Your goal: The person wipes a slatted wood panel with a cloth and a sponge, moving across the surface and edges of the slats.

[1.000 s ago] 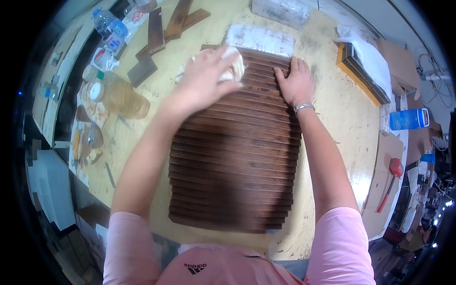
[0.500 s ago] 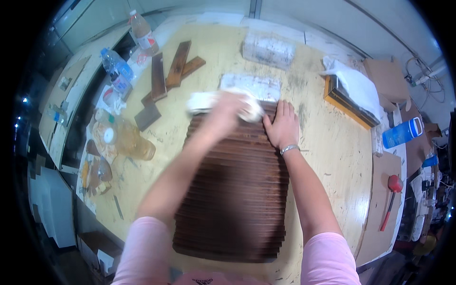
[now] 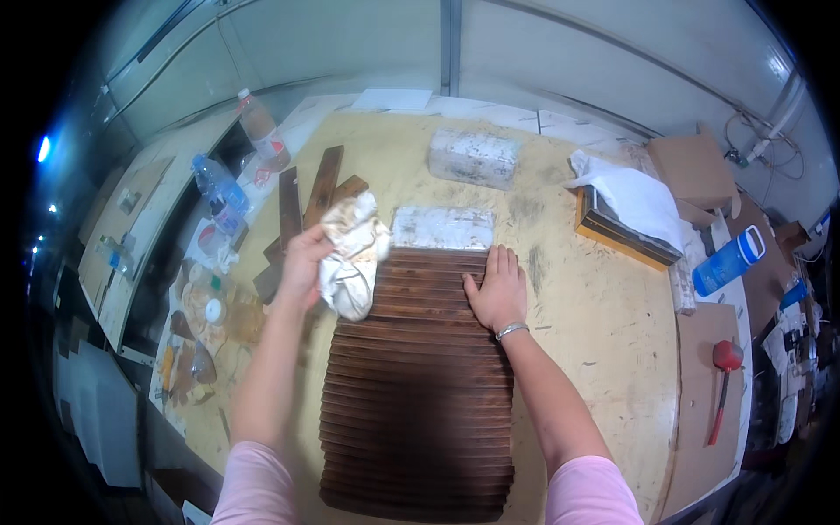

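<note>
- While my left hand (image 3: 304, 261) is raised off the desk (image 3: 595, 350), its fingers are clenched on a crumpled white rag (image 3: 352, 254), which hangs over the upper left corner of the slatted dark wood panel (image 3: 418, 394).
- Right hand (image 3: 499, 293): fingers released, flat on the panel's upper right corner, grasping nothing.
- Panel's top edge touches a wrapped white block (image 3: 443, 227).
- Left edge is crowded: dark wood strips (image 3: 290, 210), plastic bottles (image 3: 223, 192).
- Open desk right of the panel, up to the red mallet (image 3: 724, 367).
</note>
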Tool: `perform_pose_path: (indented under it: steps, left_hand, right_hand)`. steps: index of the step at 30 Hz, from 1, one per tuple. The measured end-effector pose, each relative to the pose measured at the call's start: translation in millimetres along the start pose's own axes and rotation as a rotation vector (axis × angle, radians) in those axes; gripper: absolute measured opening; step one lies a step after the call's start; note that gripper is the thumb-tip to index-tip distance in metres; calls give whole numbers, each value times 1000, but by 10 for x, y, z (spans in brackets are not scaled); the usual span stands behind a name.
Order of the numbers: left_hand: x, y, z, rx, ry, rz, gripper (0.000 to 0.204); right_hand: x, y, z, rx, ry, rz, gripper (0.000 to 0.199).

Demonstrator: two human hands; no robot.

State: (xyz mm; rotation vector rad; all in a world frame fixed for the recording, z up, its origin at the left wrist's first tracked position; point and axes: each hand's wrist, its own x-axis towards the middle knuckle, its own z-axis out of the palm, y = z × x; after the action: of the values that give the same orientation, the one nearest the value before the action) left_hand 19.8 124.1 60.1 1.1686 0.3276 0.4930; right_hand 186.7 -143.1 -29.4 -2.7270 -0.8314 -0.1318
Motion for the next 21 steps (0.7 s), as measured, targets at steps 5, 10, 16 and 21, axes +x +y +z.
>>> perform_pose_path:
  steps: [5, 10, 16, 21]
  left_hand:
    - [96, -768, 145, 1290, -225, 267, 65]
    - [100, -1183, 717, 1429, -383, 465, 63]
    - [238, -1462, 1764, 1128, -610, 467, 49]
    - [263, -1336, 1547, 1162, -634, 383, 54]
  right_hand:
    - [-35, 147, -17, 374, 116, 59, 88]
    - [-262, 462, -21, 1340, -102, 81, 107]
    - [-228, 478, 43, 1366, -159, 200, 97]
    - [-228, 567, 246, 1447, -180, 194, 98]
